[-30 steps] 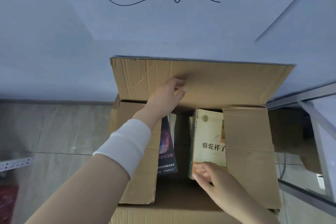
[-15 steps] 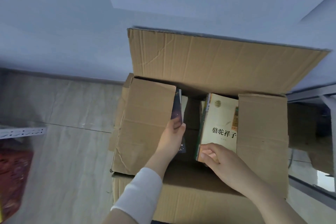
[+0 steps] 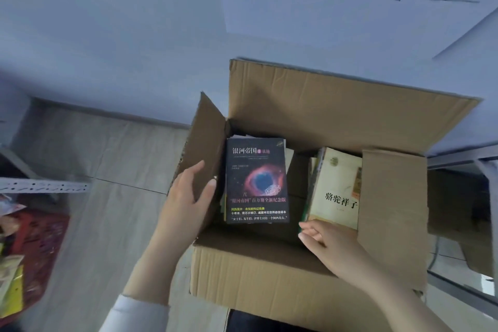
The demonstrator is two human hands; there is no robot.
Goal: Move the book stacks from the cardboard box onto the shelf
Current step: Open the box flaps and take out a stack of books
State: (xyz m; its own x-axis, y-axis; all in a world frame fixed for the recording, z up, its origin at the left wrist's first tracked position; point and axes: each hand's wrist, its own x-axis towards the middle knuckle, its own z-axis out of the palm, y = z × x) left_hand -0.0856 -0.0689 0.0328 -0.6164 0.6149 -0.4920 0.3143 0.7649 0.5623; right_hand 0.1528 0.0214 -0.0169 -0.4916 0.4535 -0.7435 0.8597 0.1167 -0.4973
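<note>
An open cardboard box (image 3: pixel 264 275) stands on the floor against the wall. Inside, a stack topped by a dark book with a nebula cover (image 3: pixel 257 180) lies at the left. A second stack topped by a cream book (image 3: pixel 336 188) lies at the right, partly under the right flap (image 3: pixel 392 213). My left hand (image 3: pixel 188 199) grips the box's left flap (image 3: pixel 206 148) and holds it folded outward. My right hand (image 3: pixel 331 248) rests at the near lower corner of the cream stack, fingers curled against its edge.
The box's back flap (image 3: pixel 336 105) stands up against the blue-grey wall. A perforated metal shelf rail (image 3: pixel 43 186) and red and yellow packages (image 3: pixel 32 245) lie at the left. A metal shelf frame (image 3: pixel 463 159) is at the right edge. Tiled floor surrounds the box.
My left hand came off the back flap, reached down inside and then pulled the left flap outward, uncovering the dark book. My right hand stayed at the cream stack.
</note>
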